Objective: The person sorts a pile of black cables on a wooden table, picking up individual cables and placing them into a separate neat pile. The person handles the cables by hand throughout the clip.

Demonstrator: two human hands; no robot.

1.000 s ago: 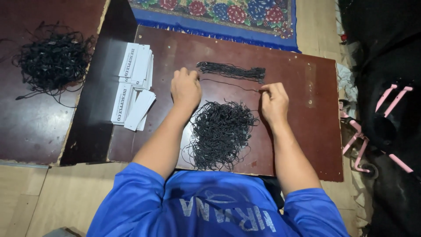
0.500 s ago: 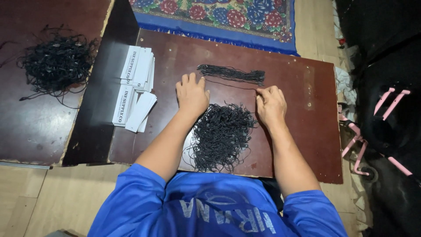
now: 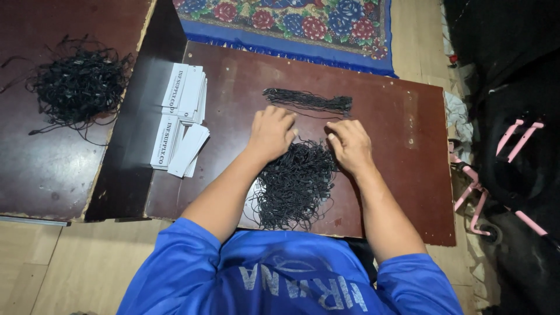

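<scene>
Now both hands' grip pinching strands at far edge of black string pile [image 3: 294, 184], left hand [image 3: 270, 133], right hand [image 3: 350, 144]

Stacked white paper tags with dark print [image 3: 182, 119], fanned loosely across the left end of a low dark reddish-brown wooden table [image 3: 408, 146]. Further left, on a second dark brown wooden surface [image 3: 35, 169], a separate loose heap of black strings [image 3: 79, 84]. Beyond the table's far edge, a blue-bordered rug with red and pink flowers [image 3: 291, 20]. Pale wooden floor [image 3: 58, 268] beneath. At right, a pink metal frame with a small wheel [image 3: 496, 198] beside dark black fabric [image 3: 507, 52].
</scene>
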